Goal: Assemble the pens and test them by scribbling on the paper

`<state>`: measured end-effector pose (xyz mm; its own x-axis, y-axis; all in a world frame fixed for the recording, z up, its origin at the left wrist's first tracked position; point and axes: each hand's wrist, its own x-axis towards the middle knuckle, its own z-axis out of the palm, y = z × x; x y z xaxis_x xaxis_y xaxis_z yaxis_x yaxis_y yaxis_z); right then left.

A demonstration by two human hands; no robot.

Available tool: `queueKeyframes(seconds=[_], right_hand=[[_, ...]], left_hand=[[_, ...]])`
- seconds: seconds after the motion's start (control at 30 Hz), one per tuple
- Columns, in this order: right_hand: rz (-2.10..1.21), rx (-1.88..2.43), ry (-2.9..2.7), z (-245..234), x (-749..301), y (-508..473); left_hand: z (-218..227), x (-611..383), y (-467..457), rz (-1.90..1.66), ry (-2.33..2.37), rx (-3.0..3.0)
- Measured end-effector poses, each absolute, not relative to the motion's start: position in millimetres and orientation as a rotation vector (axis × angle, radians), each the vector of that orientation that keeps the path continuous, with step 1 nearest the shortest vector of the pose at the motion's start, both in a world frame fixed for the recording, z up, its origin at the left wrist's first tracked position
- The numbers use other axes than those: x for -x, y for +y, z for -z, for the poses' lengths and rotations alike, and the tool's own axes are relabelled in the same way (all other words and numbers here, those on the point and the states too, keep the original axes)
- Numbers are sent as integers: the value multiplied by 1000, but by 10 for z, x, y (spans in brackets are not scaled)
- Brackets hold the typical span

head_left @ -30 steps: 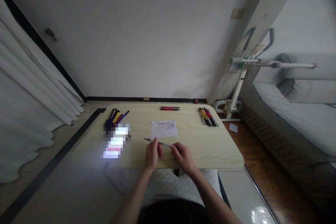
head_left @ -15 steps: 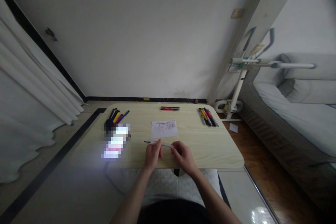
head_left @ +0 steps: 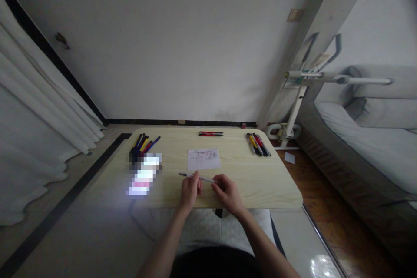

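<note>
- Pen pinched by both grips, left hand mid-shaft, right hand at its end, close to the near edge of the table.
- Bare wood right of the hands.
- Paper slip just beyond; print's too tiny to read.

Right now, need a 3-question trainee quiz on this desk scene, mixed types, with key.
1. True or false: the left hand and right hand both grip one pen.
2. The paper slip lies: A) on the table, just beyond the hands; B) under a heap of pens; C) on the sofa.
3. Apart from the held pen, how many pen groups lie on the table?
Key: 1 true; 2 A; 3 three: left pile, far-edge pair, right pile.
</note>
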<state>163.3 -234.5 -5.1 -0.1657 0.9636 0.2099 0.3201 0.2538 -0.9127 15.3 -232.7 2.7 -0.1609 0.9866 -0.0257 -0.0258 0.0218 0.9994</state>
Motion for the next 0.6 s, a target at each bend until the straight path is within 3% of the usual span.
queueKeyframes(seconds=[0.6], right_hand=[[-943,1206,-1653,53,-1633,-2340]], left_hand=[[-24,-161,-2328,-1317,1400,-1134]])
